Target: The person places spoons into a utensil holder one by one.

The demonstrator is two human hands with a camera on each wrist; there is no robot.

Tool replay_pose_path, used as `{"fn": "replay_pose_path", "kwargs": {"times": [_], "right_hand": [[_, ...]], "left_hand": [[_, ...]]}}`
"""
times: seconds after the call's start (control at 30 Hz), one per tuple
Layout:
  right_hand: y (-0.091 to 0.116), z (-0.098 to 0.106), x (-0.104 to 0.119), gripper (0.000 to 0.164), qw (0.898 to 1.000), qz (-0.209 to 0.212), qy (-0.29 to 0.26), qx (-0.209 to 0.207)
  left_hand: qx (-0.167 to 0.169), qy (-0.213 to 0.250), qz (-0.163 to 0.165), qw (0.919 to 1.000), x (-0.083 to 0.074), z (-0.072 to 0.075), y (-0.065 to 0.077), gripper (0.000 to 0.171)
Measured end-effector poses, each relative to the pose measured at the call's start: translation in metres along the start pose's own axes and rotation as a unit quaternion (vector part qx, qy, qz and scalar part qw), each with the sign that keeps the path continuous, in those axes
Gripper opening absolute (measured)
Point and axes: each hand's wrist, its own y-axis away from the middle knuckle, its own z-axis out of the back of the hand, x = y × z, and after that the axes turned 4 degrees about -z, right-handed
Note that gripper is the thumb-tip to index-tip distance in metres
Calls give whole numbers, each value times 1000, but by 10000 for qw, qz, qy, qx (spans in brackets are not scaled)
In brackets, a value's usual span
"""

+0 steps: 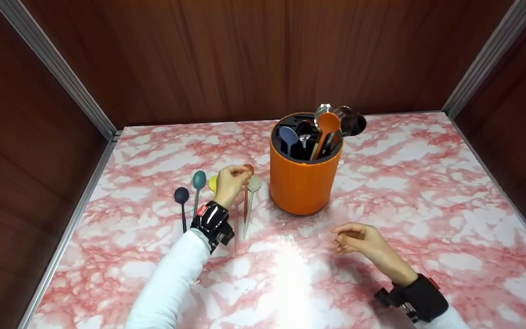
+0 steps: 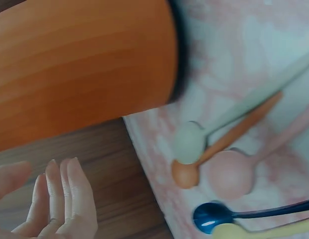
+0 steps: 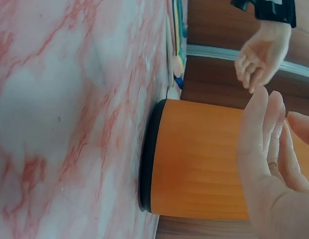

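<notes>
My left hand (image 1: pixel 232 183) hovers over a group of spoons, fingers loosely bent and holding nothing; the left wrist view shows a gap between thumb and fingers. Beneath and beside it lie a pale grey-green spoon (image 2: pixel 189 142), an orange spoon (image 2: pixel 185 175), a pink spoon (image 2: pixel 229 174), a glossy blue spoon (image 2: pixel 214 215) and a yellow spoon (image 2: pixel 233 231). Farther left are a teal spoon (image 1: pixel 199 179) and a dark navy spoon (image 1: pixel 181 195). My right hand (image 1: pixel 367 239), relaxed and bare of any object, is nearest the orange utensil holder (image 1: pixel 303 187), in front of its right side.
Upright in the holder's black slotted top stand a blue spoon (image 1: pixel 288 135), an orange spoon (image 1: pixel 328 123) and several shiny or dark ones, some leaning out rightward. Wood-grain panels (image 1: pixel 263 59) enclose the marbled pink-and-white table (image 1: pixel 409 183) at the back and sides.
</notes>
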Motion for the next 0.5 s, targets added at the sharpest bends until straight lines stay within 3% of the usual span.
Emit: {"fn": "replay_pose_path", "kwargs": {"times": [0.1, 0.13, 0.17, 0.23, 0.3, 0.33, 0.4, 0.43, 0.5], "right_hand": [[1, 1, -2, 40, 9999, 37, 101, 4], [1, 1, -2, 40, 9999, 69, 85, 28], [1, 2, -3, 38, 9998, 144, 83, 81], [2, 2, -4, 35, 9994, 264, 46, 197], [2, 3, -5, 34, 9991, 316, 43, 273], [2, 3, -6, 34, 9989, 339, 68, 307], [2, 4, -7, 37, 9989, 302, 127, 334], [2, 4, -7, 37, 9989, 281, 168, 334], [2, 5, -9, 41, 9989, 228, 250, 336]], "left_hand": [[14, -259, 28, 9997, 14, 3, -1, 19], [50, -200, -169, 9996, 31, 4, -8, 16], [69, -325, -120, 9994, 41, 5, -13, 15], [125, -673, -271, 9973, 83, 6, -36, 9], [316, -988, -402, 9938, 93, 13, -36, 9], [292, -1217, -498, 9909, 112, 14, -46, 9], [270, -1717, -526, 9834, 118, 18, -46, 10], [304, -1809, -448, 9820, 109, 20, -39, 10], [275, -1995, -446, 9785, 120, 19, -43, 12]]}}
